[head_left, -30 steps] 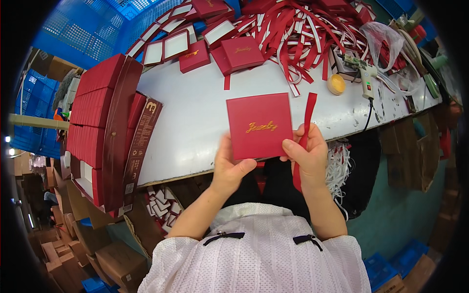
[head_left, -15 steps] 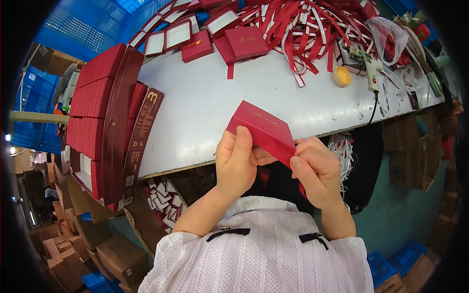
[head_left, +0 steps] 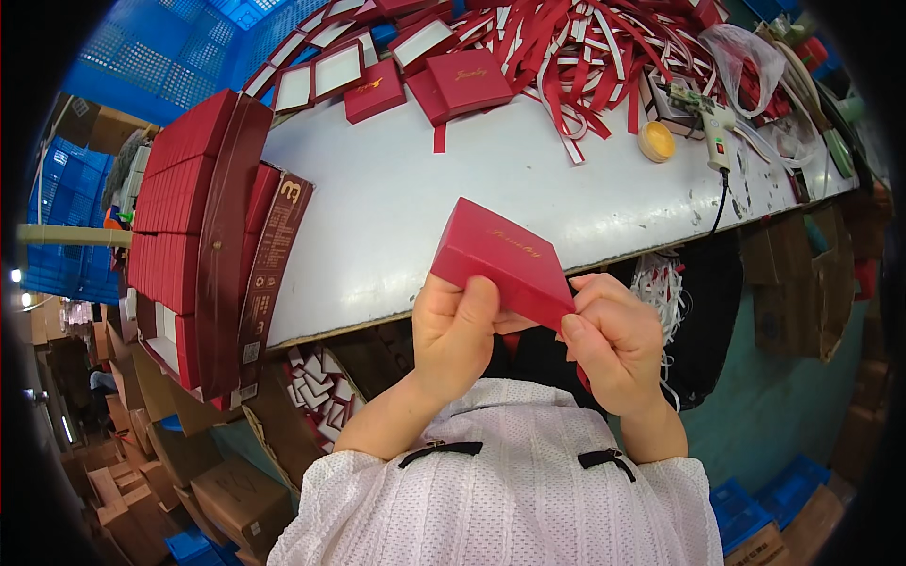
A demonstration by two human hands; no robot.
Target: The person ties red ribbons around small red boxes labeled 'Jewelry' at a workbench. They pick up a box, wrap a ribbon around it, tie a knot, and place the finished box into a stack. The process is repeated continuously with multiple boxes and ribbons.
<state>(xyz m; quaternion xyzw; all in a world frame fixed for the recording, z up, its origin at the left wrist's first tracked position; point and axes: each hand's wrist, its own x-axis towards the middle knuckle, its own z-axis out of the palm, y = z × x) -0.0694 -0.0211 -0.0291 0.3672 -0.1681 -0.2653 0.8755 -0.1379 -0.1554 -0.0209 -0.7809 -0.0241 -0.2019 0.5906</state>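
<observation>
Box (head_left: 505, 259), red and tilted, sits mid-frame; my left hand (head_left: 451, 330) grasps its left side, my right hand (head_left: 615, 344) pinches its right corner, a ribbon (head_left: 583, 379) poking out below. Beyond: white table (head_left: 368, 226), yellow tub (head_left: 657, 141) at upper right, ribbon pile (head_left: 571, 47) at the top.

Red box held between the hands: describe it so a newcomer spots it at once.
Find the long white table; at its near edge are the bare left hand and bare right hand. Between them, tilted, is the flat red box with gold lettering. Unlike the red boxes lying farther back, it alone is held.
</observation>
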